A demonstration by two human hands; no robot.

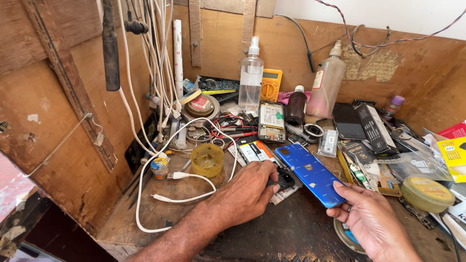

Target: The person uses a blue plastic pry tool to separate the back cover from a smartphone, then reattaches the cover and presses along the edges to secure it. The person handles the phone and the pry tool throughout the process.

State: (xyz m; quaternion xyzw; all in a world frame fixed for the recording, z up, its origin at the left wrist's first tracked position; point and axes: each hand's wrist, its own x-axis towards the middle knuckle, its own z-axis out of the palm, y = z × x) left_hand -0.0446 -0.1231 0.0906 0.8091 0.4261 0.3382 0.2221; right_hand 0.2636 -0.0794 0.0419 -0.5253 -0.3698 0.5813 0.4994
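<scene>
The right hand (371, 221) pinched the blue phone back cover (310, 173), already lifted free, while at its nine o'clock the left hand (245, 194) pressed a small black part (285, 179); refitting remained undone.

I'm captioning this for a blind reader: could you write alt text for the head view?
Two bare hands work at a cluttered wooden bench: the right hand holds a blue phone back cover, the left hand grips a small black part. Bottles, cables and phone parts lie behind.

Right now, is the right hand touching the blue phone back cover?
Touching. The head view shows the right hand with thumb and fingertips pinching the near end of the blue phone back cover, no gap.
</scene>
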